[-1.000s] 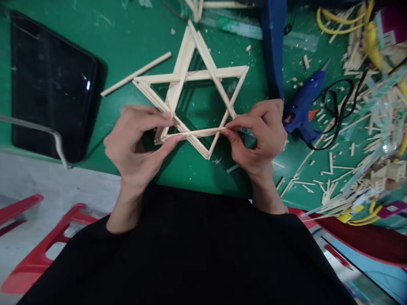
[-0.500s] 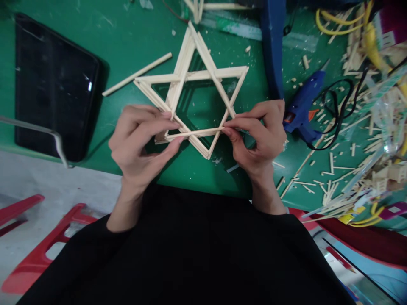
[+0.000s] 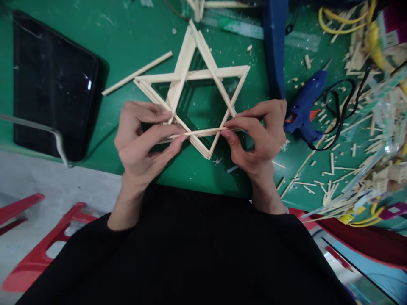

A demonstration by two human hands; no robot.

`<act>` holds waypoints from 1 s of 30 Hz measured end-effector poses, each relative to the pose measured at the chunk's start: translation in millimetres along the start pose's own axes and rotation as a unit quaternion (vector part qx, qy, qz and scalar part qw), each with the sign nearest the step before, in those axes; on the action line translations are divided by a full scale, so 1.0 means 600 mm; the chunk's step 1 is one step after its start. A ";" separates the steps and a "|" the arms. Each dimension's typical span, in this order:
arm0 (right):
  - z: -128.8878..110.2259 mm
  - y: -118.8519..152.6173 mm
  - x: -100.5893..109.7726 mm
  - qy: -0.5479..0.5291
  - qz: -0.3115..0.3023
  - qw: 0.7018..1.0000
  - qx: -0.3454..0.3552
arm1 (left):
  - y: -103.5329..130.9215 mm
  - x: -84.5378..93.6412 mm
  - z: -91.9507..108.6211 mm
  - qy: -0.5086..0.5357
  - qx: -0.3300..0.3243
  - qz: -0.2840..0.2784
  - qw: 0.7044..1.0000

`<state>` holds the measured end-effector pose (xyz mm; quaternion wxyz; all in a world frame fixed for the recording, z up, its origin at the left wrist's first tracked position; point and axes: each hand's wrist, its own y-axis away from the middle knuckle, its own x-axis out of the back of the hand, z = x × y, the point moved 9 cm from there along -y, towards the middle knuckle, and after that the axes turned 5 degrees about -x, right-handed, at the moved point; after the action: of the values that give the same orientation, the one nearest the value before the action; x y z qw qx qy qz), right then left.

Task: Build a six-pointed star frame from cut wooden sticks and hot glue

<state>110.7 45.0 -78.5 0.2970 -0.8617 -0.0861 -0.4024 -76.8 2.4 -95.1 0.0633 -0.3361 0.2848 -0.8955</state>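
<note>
A six-pointed star frame (image 3: 199,75) made of pale wooden sticks lies on the green table. Along its near side runs a thin wooden stick (image 3: 205,132). My left hand (image 3: 144,137) pinches this stick between thumb and finger, and its other fingers touch the star's left side. At the stick's right part, my right hand (image 3: 259,137) pinches it too, close to the star's lower right crossing. Both ends of the stick are partly covered by my fingers. A loose wooden stick (image 3: 137,73) rests left of the star's top.
A black tablet-like device (image 3: 54,84) lies at the left, a bent grey metal rod (image 3: 59,146) over it. On the right are a blue glue gun (image 3: 305,103) with a black cord, a dark blue bar (image 3: 275,51) and many stick offcuts (image 3: 330,188). Red stools (image 3: 47,250) stand below.
My left hand has slid slightly to the right along the stick, covering its left end. My right hand stays almost in place, still pinching.
</note>
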 end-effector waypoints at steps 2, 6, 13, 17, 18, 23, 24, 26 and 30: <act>-0.003 0.000 0.000 0.006 -0.001 1.000 0.008 | 0.000 -0.002 -0.004 0.014 0.008 -0.008 1.000; 0.000 0.002 -0.002 0.015 -0.011 1.000 0.005 | -0.001 -0.002 -0.012 0.057 0.019 -0.001 0.998; 0.017 0.005 -0.018 0.029 -0.064 0.996 -0.050 | -0.002 0.000 -0.004 0.029 -0.006 -0.004 1.000; 0.013 0.006 -0.012 0.005 -0.035 0.999 -0.039 | -0.001 -0.001 -0.007 0.029 0.014 -0.014 0.999; 0.015 0.006 -0.014 0.003 -0.041 0.998 -0.046 | -0.002 -0.001 -0.007 0.034 0.015 -0.011 0.999; 0.025 0.011 -0.026 0.014 -0.070 0.994 -0.080 | -0.004 -0.002 -0.003 0.014 0.015 -0.018 1.000; 0.026 0.011 -0.027 0.019 -0.074 0.994 -0.083 | -0.005 -0.002 -0.003 0.011 0.014 -0.020 1.000; 0.028 0.011 -0.031 0.032 -0.086 0.992 -0.088 | -0.005 -0.001 0.000 0.009 0.010 -0.019 1.000; 0.016 0.004 -0.022 0.035 -0.055 0.996 -0.058 | -0.005 0.000 0.001 -0.004 0.013 -0.020 1.000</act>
<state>109.1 50.0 -94.4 0.2269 -0.8568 -0.0994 -0.4523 -76.3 4.8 -93.2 0.0510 -0.3445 0.2665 -0.8987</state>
